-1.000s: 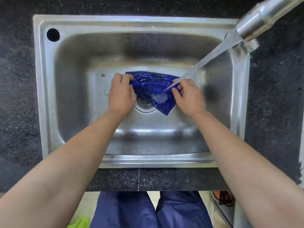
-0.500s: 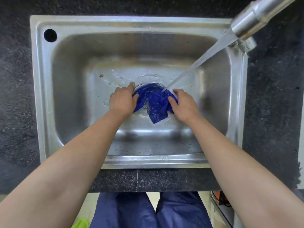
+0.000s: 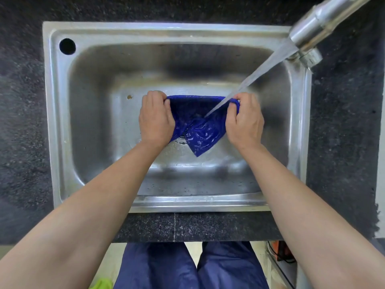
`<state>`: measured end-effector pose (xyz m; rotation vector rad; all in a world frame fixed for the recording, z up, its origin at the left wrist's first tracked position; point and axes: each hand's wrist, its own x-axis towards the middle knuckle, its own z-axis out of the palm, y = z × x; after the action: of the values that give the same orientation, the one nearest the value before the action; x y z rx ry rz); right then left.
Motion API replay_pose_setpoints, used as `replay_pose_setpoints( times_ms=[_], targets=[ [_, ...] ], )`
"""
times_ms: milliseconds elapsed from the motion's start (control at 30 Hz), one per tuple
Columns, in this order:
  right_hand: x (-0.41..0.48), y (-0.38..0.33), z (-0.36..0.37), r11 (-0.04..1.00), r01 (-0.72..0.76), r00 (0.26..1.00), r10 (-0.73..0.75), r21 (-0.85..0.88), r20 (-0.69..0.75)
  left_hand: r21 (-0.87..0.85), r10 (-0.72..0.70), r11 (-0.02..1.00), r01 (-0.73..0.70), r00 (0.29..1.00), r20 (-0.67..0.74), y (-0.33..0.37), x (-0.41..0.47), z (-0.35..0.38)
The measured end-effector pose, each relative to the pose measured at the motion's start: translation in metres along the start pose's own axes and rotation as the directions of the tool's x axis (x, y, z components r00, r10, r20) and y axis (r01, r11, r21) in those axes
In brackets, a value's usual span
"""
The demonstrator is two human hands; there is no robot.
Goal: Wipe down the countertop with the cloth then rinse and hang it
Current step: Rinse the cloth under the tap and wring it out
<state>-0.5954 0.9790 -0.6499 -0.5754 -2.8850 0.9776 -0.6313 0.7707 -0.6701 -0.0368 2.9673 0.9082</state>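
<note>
Cloth point(image 3: 200, 130): blue, wet, held over the middle of the sink; top edge stretched between both hands, lower corner hanging toward 6 o'clock.
Left hand point(image 3: 155, 119): fingers curled round the cloth's 9 o'clock end, gripping it.
Right hand point(image 3: 244, 122): fingers curled round the cloth's 3 o'clock end, gripping it.
Tap point(image 3: 318, 24): at 2 o'clock of the sink, running.
Water point(image 3: 260, 74): stream slants toward 7 o'clock, passes just beside the right hand, lands on the cloth.
Sink point(image 3: 50, 122): steel; 1 round hole point(image 3: 67, 46) in the rim at 10 o'clock; drain point(image 3: 181, 139) mostly hidden by the cloth.
Countertop point(image 3: 20, 122): dark, speckled, surrounds the sink.
</note>
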Motion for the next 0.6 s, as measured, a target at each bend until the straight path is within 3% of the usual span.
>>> replay_pose_setpoints(
  times_ms=[67,133,200,233,267,367,400,600],
  targets=[
    [-0.004,-0.001,-0.002,0.995,0.083,0.997,-0.082,-0.049,0.014,0.002,0.030,1.000,-0.030,0.998,0.046,-0.004,-0.005,-0.004],
    [-0.008,0.005,-0.002,0.973,0.156,0.968,-0.117,-0.173,0.220,0.094,0.010,0.995,-0.025,0.987,0.159,-0.013,-0.012,-0.005],
    [-0.013,0.010,0.002,0.931,0.192,0.828,0.015,-0.310,0.560,0.217,-0.005,0.975,-0.039,0.980,0.198,-0.022,-0.023,-0.005],
    [-0.017,0.013,0.004,0.919,0.206,0.755,0.069,-0.336,0.652,0.254,-0.007,0.966,-0.046,0.979,0.204,-0.026,-0.027,-0.005],
    [-0.021,0.015,0.006,0.913,0.220,0.730,0.080,-0.345,0.678,0.282,-0.013,0.958,-0.051,0.975,0.221,-0.030,-0.031,-0.003],
    [-0.027,0.022,0.011,0.941,0.179,0.831,0.012,-0.287,0.556,0.304,-0.006,0.947,-0.103,0.941,0.338,-0.042,-0.037,0.002],
    [-0.027,0.024,0.013,0.945,0.169,0.833,0.015,-0.280,0.554,0.301,-0.020,0.948,-0.103,0.925,0.378,-0.044,-0.037,0.003],
    [-0.027,0.028,0.023,0.957,0.106,0.744,0.103,-0.268,0.660,0.239,-0.168,0.970,0.047,0.838,0.518,-0.027,-0.033,0.018]
  ],
)
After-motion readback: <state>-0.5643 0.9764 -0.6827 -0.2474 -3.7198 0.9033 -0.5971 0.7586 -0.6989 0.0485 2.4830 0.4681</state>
